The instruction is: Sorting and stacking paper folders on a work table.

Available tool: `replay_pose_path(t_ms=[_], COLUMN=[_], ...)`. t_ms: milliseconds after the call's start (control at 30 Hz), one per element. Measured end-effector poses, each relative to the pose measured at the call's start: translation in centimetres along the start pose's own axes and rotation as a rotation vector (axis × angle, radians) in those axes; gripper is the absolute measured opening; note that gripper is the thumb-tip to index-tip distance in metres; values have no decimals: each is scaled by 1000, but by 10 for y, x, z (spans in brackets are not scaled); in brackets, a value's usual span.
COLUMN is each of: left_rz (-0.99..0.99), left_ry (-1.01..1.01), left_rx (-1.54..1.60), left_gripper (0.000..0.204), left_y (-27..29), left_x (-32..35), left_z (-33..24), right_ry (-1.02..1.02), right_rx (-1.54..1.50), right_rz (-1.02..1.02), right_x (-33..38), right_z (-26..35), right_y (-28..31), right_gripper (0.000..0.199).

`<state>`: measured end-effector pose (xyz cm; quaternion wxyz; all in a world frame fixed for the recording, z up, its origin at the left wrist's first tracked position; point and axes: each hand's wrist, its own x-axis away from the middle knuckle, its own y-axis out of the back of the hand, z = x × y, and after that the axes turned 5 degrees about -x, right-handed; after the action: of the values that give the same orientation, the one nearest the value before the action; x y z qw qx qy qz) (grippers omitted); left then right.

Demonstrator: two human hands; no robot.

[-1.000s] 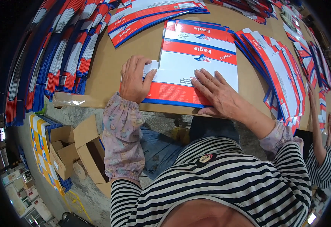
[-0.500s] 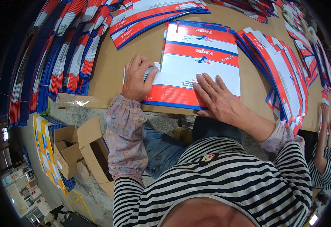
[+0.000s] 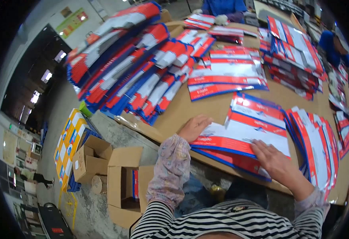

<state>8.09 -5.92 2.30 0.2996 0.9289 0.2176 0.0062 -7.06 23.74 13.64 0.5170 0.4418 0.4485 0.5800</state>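
Note:
Before me lies a flat red, white and blue carton (image 3: pixel 242 137) on the cardboard-covered table, its upper panels pointing away from me. A second flat carton (image 3: pixel 238 161) shows at a slant beneath its front edge. My left hand (image 3: pixel 195 128) is closed at the carton's left end, fingers bent over the edge; its thumb is mostly hidden. My right hand (image 3: pixel 273 162) lies on the carton's right front part, fingers stretched out flat. To the right of it is a fanned pile of similar cartons (image 3: pixel 316 145).
Tall bundles of flat cartons (image 3: pixel 130 59) line the table's left side. More carton piles (image 3: pixel 226 71) lie farther back. On the floor at left stand an open cardboard box (image 3: pixel 120 183) and a yellow-white stack (image 3: pixel 69 139). A person in blue (image 3: pixel 224 6) is across the table.
The view has swung left and up, bringing in more of the room. Beneath the front edge of the upper carton, another carton now shows at a slant. Both hands stay at the carton.

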Motion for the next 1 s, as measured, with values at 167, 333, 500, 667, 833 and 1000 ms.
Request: replay_pose_path(t_ms=[167, 333, 500, 667, 833, 1000], left_rz=[-4, -223, -295, -311, -298, -278], left_ry=[143, -260, -255, -350, -292, -286], left_rx=[134, -522, -572, -575, -547, -469], left_gripper=[26, 28, 29, 33, 34, 29], left_y=[-4, -29, -26, -40, -37, -45], left_x=[17, 15, 32, 17, 38, 21], left_z=[32, -15, -6, -1, -11, 6], right_ry=[-298, -783, -682, -825, -697, -401], right_rx=[-339, -124, -39, 67, -22, -316], right_rz=[-293, -865, -730, -430, -314, -280], right_x=[46, 162, 129, 191, 120, 27], right_z=[0, -66, -90, -213, -118, -55], right_y=[82, 60, 6, -154, -69, -52], right_gripper=[48, 44, 50, 47, 52, 68])
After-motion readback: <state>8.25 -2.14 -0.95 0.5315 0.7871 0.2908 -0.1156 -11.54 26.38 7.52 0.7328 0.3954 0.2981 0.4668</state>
